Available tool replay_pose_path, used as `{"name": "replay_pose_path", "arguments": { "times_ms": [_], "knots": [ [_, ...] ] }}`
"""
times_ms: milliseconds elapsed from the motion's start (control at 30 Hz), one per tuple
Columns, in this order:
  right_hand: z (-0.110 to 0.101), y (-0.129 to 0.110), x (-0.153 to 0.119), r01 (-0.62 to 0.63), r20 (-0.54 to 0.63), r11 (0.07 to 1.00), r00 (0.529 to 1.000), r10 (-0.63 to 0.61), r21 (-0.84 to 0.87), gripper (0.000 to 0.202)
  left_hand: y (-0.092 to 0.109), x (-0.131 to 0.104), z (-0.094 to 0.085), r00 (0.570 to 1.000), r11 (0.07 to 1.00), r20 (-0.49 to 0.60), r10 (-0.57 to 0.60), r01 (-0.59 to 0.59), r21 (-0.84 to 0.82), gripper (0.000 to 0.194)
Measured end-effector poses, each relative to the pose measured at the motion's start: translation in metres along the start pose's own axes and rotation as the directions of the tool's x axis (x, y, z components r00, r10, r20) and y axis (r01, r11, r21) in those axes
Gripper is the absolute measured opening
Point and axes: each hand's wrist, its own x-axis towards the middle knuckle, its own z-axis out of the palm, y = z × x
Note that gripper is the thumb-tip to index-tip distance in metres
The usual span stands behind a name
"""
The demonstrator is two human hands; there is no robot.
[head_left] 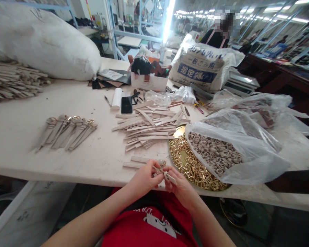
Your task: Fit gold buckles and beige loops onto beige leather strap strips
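One heap of flat, matte beige strips (154, 132), too overlapped to count, lies mid-worktop (105, 157), with two separate strips (132, 165) nearer the front edge. Right of these, by that edge, one round, shiny golden tray (179, 130) bears countless angular metal buckles (193, 171) beneath one crinkled translucent bag (260, 164) of small beige loops (216, 154). Left hand (152, 174) and right hand (175, 183), fingers curled nearly closed, pinch one narrow beige strap (172, 179) at the front edge.

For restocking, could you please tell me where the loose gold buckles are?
In the head view, the gold buckles lie on the round tray right of the right hand, beside the plastic bag.
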Motion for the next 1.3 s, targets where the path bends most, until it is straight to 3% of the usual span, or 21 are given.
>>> {"name": "replay_pose_path", "arguments": {
  "times_ms": [167,233,333,433,500,600,633,733,800,900,967,1100,1300],
  "knots": [
    [0.000,0.002,-0.003,-0.112,0.081,0.992,0.991,0.107,0.056,0.026,-0.001,-0.002,-0.004,0.997,0.951,-0.054,0.053,-0.034,0.307,0.026],
    [0.000,0.002,-0.003,-0.101,0.073,0.990,0.993,0.094,0.097,0.023,-0.001,-0.003,-0.005,0.998,0.945,-0.039,0.054,-0.038,0.326,0.025],
    [-0.001,0.004,-0.001,-0.009,0.050,0.997,0.999,0.005,0.083,0.024,0.001,-0.007,-0.008,0.996,0.969,0.076,0.052,-0.068,0.238,0.022],
    [-0.005,0.008,0.002,0.177,-0.054,0.974,0.981,-0.186,-0.143,0.025,0.004,-0.012,-0.011,0.984,0.986,0.174,0.027,-0.055,0.160,0.022],
    [-0.008,0.013,0.005,0.279,-0.133,0.879,0.926,-0.353,-0.387,0.027,0.005,-0.014,-0.011,0.984,0.990,0.177,-0.002,-0.023,0.139,0.028],
    [-0.011,0.019,0.007,0.310,-0.178,0.714,0.836,-0.519,-0.628,0.026,0.005,-0.014,-0.009,0.988,0.990,0.151,-0.024,0.002,0.144,0.038],
    [-0.012,0.020,0.007,0.303,-0.171,0.696,0.835,-0.523,-0.651,0.023,0.004,-0.013,-0.008,0.989,0.989,0.144,-0.024,0.002,0.151,0.039],
    [-0.015,0.020,0.003,0.269,-0.058,0.690,0.910,-0.411,-0.673,0.022,-0.001,-0.010,-0.007,0.985,0.992,0.168,-0.023,0.001,0.126,0.041],
    [-0.016,0.020,0.000,0.269,0.026,0.648,0.933,-0.359,-0.713,0.018,-0.007,-0.009,-0.007,0.972,0.998,0.231,-0.052,0.042,0.045,0.042],
    [-0.018,0.022,-0.002,0.290,0.054,0.541,0.911,-0.409,-0.790,0.014,-0.017,-0.007,-0.007,0.925,0.977,0.355,-0.137,0.186,-0.105,0.034],
    [-0.019,0.024,-0.002,0.295,0.073,0.481,0.901,-0.427,-0.826,0.013,-0.022,-0.007,-0.006,0.914,0.953,0.369,-0.170,0.248,-0.174,0.026],
    [-0.018,0.019,-0.005,0.326,0.175,0.376,0.907,-0.383,-0.867,0.012,-0.023,-0.008,-0.005,0.927,0.932,0.319,-0.196,0.277,-0.234,0.023],
    [-0.013,0.004,-0.015,0.356,0.274,0.291,0.918,-0.287,-0.888,0.012,-0.012,-0.008,0.000,0.905,0.924,0.376,-0.199,0.301,-0.236,0.017]
  ]
}}
